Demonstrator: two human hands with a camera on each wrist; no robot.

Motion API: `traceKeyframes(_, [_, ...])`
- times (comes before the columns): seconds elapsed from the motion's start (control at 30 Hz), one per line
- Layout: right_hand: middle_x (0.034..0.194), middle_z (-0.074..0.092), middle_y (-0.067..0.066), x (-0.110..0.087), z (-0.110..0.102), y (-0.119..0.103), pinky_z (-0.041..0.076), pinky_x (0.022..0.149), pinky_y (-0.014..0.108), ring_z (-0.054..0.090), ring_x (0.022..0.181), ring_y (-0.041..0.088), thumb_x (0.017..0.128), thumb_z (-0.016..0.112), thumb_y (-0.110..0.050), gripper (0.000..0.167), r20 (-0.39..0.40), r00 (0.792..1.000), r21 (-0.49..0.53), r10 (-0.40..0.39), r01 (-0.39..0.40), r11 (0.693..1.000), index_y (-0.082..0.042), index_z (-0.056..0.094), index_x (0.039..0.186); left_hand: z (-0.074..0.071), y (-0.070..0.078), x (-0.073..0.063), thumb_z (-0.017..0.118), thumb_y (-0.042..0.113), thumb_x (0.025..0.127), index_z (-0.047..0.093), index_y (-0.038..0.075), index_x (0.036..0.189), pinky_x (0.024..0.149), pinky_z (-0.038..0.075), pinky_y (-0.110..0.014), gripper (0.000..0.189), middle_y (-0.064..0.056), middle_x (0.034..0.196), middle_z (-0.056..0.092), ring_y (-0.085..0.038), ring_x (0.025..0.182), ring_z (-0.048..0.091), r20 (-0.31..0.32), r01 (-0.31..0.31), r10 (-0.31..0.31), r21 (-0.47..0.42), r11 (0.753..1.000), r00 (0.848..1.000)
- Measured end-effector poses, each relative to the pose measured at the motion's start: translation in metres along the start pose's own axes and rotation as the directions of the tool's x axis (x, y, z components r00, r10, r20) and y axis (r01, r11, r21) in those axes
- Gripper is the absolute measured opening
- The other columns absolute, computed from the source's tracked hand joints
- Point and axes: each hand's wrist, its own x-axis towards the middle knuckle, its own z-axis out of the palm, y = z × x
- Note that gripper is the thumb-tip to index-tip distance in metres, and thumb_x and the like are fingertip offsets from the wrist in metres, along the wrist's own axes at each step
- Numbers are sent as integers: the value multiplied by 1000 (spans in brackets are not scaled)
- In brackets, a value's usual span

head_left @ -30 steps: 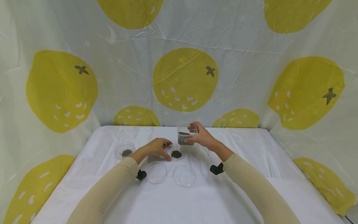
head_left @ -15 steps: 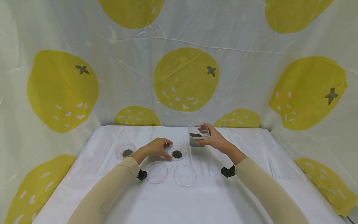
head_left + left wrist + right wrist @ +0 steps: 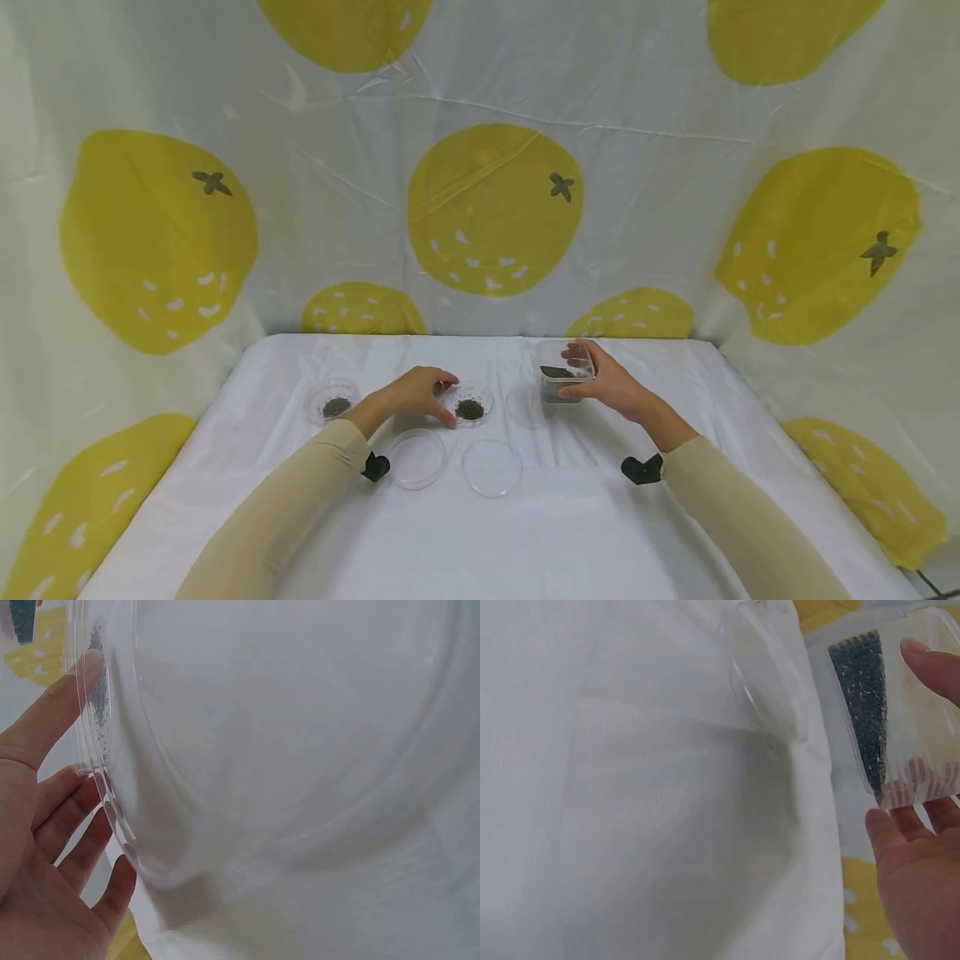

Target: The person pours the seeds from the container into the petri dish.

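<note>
My left hand (image 3: 411, 392) holds the left side of a clear petri dish (image 3: 472, 394) on the table, thumb at the near rim and fingers at the far side. A small heap of dark granules (image 3: 469, 409) lies in that dish. My right hand (image 3: 611, 390) grips a clear plastic container (image 3: 553, 393) from its right side. Dark granules (image 3: 864, 701) fill its lower part, with their surface sloping in the right wrist view. Beside the container, a clear round dish (image 3: 525, 407) sits on the cloth with no granules visible in it.
Another petri dish (image 3: 332, 403) with dark granules stands at the left. Two clear round dish parts (image 3: 417, 459), perhaps lids, lie side by side nearer me. A white cloth covers the table (image 3: 495, 550); a lemon-print curtain (image 3: 495, 208) hangs behind it.
My right hand has carried the container rightward and slightly lower, away from the granule dish in the middle. The left hand has stayed at that dish.
</note>
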Motion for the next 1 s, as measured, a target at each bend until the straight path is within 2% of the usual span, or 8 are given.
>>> traceKeyframes(0.53, [161,32,22,-34,-41,43,27,115,60,22,151,44,89,84,-13,95,17,999,26,32,-33,999,1,21,159,1,-3,1,97,35,72,65,5,137,104,46,-41,79,-8,120,67,-25,114,60,1,-14,14,6,1000,1000])
traceKeyframes(0.8, [160,32,24,-47,-54,52,26,115,59,24,150,45,88,84,-11,94,2,999,1,47,-47,999,3,22,157,2,-4,2,97,36,72,64,7,139,104,46,-39,79,-6,120,66,-23,114,60,4,1,-1,17,1000,1000])
traceKeyframes(0.87, [160,32,25,-48,-56,54,30,114,52,25,149,45,88,83,-11,94,3,999,-7,41,-41,999,4,22,157,1,-3,2,97,35,73,65,6,138,103,46,-40,79,-6,120,67,-24,112,60,-1,-4,4,21,1000,1000])
traceKeyframes(1.0, [159,33,25,-48,-59,61,37,108,27,24,150,46,88,84,-10,94,30,999,11,41,-41,999,4,22,157,0,-3,1,97,35,73,65,6,138,103,46,-40,78,-7,120,67,-24,113,60,-2,-8,8,22,1000,1000])
